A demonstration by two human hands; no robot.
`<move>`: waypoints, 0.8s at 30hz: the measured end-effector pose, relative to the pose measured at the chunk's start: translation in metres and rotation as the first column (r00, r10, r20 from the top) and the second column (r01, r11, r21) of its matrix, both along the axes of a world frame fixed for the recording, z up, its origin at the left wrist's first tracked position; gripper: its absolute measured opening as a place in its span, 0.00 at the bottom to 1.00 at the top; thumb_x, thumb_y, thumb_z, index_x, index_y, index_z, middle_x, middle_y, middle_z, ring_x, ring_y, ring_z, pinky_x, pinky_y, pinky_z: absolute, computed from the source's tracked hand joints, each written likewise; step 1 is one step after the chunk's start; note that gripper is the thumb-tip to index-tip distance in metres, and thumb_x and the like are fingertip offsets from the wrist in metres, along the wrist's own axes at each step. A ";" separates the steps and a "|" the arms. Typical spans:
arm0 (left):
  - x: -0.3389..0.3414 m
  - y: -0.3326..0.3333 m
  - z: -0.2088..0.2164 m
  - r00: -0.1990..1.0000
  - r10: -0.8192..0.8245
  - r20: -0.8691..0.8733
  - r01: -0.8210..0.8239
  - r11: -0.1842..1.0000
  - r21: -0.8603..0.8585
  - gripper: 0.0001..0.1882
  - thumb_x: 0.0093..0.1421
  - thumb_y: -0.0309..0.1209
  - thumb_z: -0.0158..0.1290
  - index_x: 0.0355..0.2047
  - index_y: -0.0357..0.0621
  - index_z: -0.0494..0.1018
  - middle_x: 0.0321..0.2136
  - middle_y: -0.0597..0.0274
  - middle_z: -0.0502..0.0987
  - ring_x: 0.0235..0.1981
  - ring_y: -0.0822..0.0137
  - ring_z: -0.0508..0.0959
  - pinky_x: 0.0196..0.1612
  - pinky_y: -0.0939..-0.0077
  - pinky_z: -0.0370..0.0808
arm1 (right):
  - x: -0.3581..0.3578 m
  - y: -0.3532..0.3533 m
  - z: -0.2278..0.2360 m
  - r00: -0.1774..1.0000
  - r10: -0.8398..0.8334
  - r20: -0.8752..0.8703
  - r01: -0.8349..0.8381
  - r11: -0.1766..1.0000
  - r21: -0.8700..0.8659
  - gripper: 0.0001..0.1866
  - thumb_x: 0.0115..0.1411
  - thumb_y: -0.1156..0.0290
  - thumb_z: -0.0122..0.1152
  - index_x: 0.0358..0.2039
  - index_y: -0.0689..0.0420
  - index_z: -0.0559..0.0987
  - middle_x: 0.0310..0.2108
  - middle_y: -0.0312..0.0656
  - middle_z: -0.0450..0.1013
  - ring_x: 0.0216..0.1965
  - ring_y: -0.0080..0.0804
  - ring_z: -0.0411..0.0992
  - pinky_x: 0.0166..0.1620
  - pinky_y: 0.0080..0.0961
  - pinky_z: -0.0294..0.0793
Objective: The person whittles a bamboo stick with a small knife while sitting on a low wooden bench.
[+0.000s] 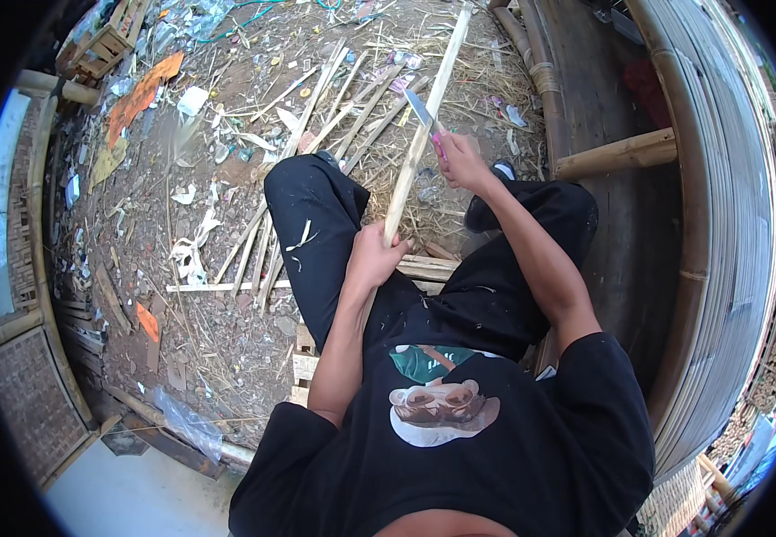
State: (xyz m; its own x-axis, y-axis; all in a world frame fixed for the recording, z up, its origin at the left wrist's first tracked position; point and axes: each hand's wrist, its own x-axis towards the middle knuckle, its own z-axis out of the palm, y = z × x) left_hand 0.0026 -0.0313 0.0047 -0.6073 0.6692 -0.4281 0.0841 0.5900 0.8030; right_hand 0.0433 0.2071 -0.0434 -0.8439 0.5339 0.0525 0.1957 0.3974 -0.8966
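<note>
A long pale strip of split bamboo [417, 148] slants up and away between my knees. Its lower part is wrapped by my left hand [376, 257], just above my lap. Farther along, my right hand [462, 162] is closed round the pink handle of a knife [420, 109]. The knife's blade points up and to the left and lies across the strip or right beside it; I cannot tell whether it cuts in. The strip's near end is hidden behind my left forearm.
Several loose bamboo strips [372, 112] lie on the littered dirt ground beyond my knees. Wooden slats [304, 367] show beneath me. To my right stands a bamboo frame [681, 161]; at the left is a woven panel [33, 394]. An orange scrap [144, 97] lies far left.
</note>
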 end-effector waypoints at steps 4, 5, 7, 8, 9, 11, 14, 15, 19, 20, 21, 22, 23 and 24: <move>0.000 -0.001 -0.003 0.999 0.011 0.033 -0.011 1.000 -0.002 0.14 0.48 0.30 0.62 0.19 0.38 0.67 0.13 0.60 0.70 0.16 0.71 0.70 0.22 0.71 0.68 | -0.003 -0.012 0.020 0.982 0.101 0.159 0.063 0.620 -0.782 0.21 0.69 0.50 0.35 0.26 0.53 0.61 0.12 0.28 0.52 0.09 0.17 0.47 0.12 0.20 0.47; -0.001 -0.001 -0.004 0.999 0.011 0.030 -0.011 1.000 0.002 0.14 0.47 0.30 0.62 0.19 0.38 0.67 0.13 0.60 0.70 0.16 0.71 0.70 0.22 0.71 0.68 | -0.004 -0.011 0.018 0.983 0.105 0.152 0.045 0.662 -0.748 0.22 0.69 0.49 0.35 0.25 0.53 0.61 0.12 0.28 0.52 0.09 0.17 0.48 0.11 0.20 0.47; -0.001 -0.001 -0.002 0.999 0.029 0.037 -0.029 1.000 0.009 0.14 0.47 0.30 0.63 0.19 0.38 0.67 0.13 0.61 0.70 0.16 0.71 0.69 0.22 0.71 0.68 | -0.001 -0.022 0.022 0.983 0.081 0.167 0.071 0.669 -0.740 0.22 0.69 0.49 0.34 0.25 0.53 0.61 0.12 0.29 0.52 0.09 0.17 0.48 0.11 0.20 0.47; 0.000 -0.002 -0.001 0.998 0.045 0.040 -0.046 0.999 0.021 0.14 0.47 0.29 0.63 0.19 0.38 0.67 0.13 0.61 0.70 0.16 0.72 0.68 0.22 0.71 0.67 | 0.003 -0.029 0.024 0.982 0.054 0.179 0.095 0.679 -0.728 0.23 0.69 0.49 0.34 0.25 0.53 0.61 0.12 0.29 0.52 0.09 0.17 0.48 0.11 0.20 0.47; 0.004 -0.010 -0.001 0.998 0.038 0.045 -0.038 0.999 0.007 0.14 0.47 0.29 0.63 0.19 0.38 0.67 0.13 0.61 0.70 0.16 0.72 0.68 0.22 0.71 0.67 | 0.018 -0.038 0.026 0.982 0.049 0.183 0.104 0.669 -0.736 0.23 0.69 0.49 0.34 0.25 0.53 0.61 0.12 0.29 0.52 0.09 0.17 0.48 0.11 0.20 0.47; 0.000 -0.005 -0.006 0.997 0.052 0.051 -0.051 0.998 -0.020 0.14 0.47 0.29 0.63 0.18 0.38 0.67 0.12 0.62 0.69 0.15 0.72 0.68 0.21 0.72 0.67 | 0.033 -0.029 0.031 0.950 0.154 0.273 0.097 0.683 -0.724 0.22 0.69 0.49 0.35 0.26 0.52 0.61 0.12 0.29 0.52 0.09 0.16 0.47 0.11 0.19 0.46; -0.003 0.000 -0.008 0.996 0.033 0.081 -0.034 0.999 0.008 0.14 0.48 0.27 0.62 0.19 0.40 0.66 0.14 0.67 0.67 0.17 0.76 0.66 0.21 0.75 0.64 | 0.031 -0.023 0.031 0.964 0.172 0.202 0.078 0.545 -0.835 0.21 0.69 0.49 0.35 0.27 0.52 0.60 0.13 0.27 0.50 0.10 0.15 0.46 0.13 0.19 0.45; 0.000 -0.004 -0.010 0.996 0.030 0.084 -0.033 0.999 0.040 0.15 0.49 0.26 0.62 0.19 0.42 0.64 0.15 0.72 0.65 0.17 0.80 0.63 0.20 0.78 0.61 | 0.033 -0.026 0.025 0.968 0.179 0.173 0.072 0.465 -0.882 0.20 0.69 0.49 0.35 0.27 0.51 0.60 0.14 0.26 0.49 0.11 0.14 0.45 0.13 0.18 0.44; -0.001 -0.002 -0.006 1.000 0.001 0.029 -0.002 0.999 0.039 0.15 0.49 0.26 0.62 0.20 0.42 0.64 0.15 0.71 0.65 0.18 0.79 0.63 0.21 0.78 0.62 | 0.022 -0.018 0.003 0.997 -0.073 0.015 0.065 0.951 0.302 0.20 0.69 0.55 0.39 0.29 0.60 0.66 0.14 0.49 0.65 0.13 0.47 0.62 0.19 0.36 0.62; 0.001 -0.002 -0.007 1.000 0.001 0.028 -0.003 0.999 0.040 0.15 0.49 0.26 0.62 0.20 0.42 0.64 0.15 0.71 0.65 0.18 0.79 0.63 0.21 0.78 0.62 | 0.021 -0.012 0.003 0.997 -0.072 0.014 0.065 0.951 0.303 0.20 0.69 0.55 0.39 0.29 0.60 0.66 0.14 0.49 0.65 0.13 0.47 0.62 0.19 0.36 0.62; 0.002 -0.002 -0.008 1.000 -0.017 0.025 0.017 1.000 0.023 0.13 0.49 0.28 0.62 0.20 0.40 0.66 0.14 0.65 0.67 0.17 0.73 0.67 0.22 0.74 0.65 | 0.019 -0.008 0.015 0.993 -0.075 0.091 0.035 0.924 0.380 0.20 0.69 0.56 0.40 0.31 0.61 0.67 0.15 0.50 0.64 0.14 0.44 0.64 0.22 0.37 0.64; 0.002 -0.002 -0.008 0.999 -0.036 0.022 0.036 0.999 0.006 0.13 0.48 0.29 0.61 0.21 0.37 0.67 0.14 0.58 0.70 0.16 0.67 0.70 0.24 0.69 0.68 | 0.016 -0.005 0.023 0.982 -0.084 0.168 -0.001 0.892 0.451 0.19 0.68 0.57 0.40 0.32 0.63 0.67 0.15 0.50 0.62 0.16 0.42 0.65 0.25 0.38 0.66; 0.003 -0.002 -0.008 0.999 -0.035 0.020 0.035 0.999 0.007 0.13 0.48 0.29 0.61 0.21 0.37 0.67 0.14 0.58 0.70 0.16 0.67 0.70 0.24 0.69 0.68 | 0.011 -0.004 0.014 0.982 -0.084 0.166 -0.001 0.892 0.453 0.19 0.68 0.57 0.40 0.32 0.63 0.67 0.15 0.50 0.62 0.16 0.42 0.65 0.25 0.38 0.66; 0.002 0.000 -0.003 0.999 -0.025 0.023 0.025 1.000 -0.005 0.13 0.48 0.29 0.61 0.21 0.37 0.67 0.14 0.57 0.70 0.16 0.67 0.70 0.23 0.69 0.68 | 0.004 -0.005 0.007 0.997 -0.051 0.058 0.030 0.946 0.322 0.20 0.69 0.56 0.40 0.31 0.62 0.66 0.13 0.46 0.60 0.13 0.38 0.62 0.21 0.35 0.63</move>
